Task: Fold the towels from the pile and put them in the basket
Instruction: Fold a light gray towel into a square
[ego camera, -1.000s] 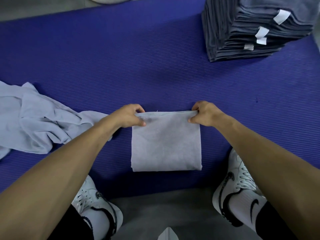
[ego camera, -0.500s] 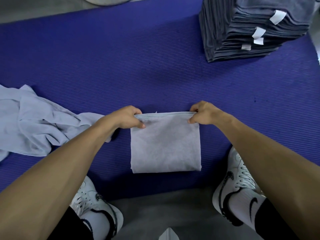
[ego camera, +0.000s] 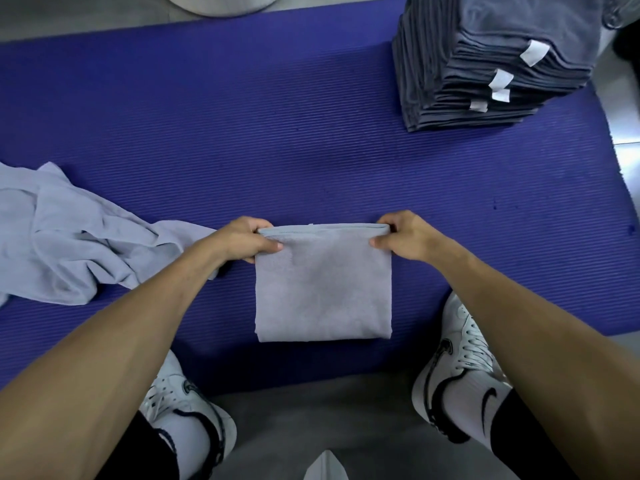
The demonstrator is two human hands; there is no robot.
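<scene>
A light grey towel (ego camera: 323, 289), folded into a rectangle, lies on the blue mat (ego camera: 259, 133) in front of me. My left hand (ego camera: 247, 242) pinches its far left corner and my right hand (ego camera: 403, 237) pinches its far right corner, holding the far edge taut. A crumpled pile of light grey towels (ego camera: 69, 237) lies on the mat at the left. No basket is clearly in view.
A tall stack of folded dark grey towels (ego camera: 485, 60) with white tags stands at the far right of the mat. My two white shoes (ego camera: 457, 368) rest at the mat's near edge. A pale round object (ego camera: 221, 3) shows at the top edge.
Both hands keep their pinch on the far corners. The towel's far edge has barely shifted; the view moved slightly.
</scene>
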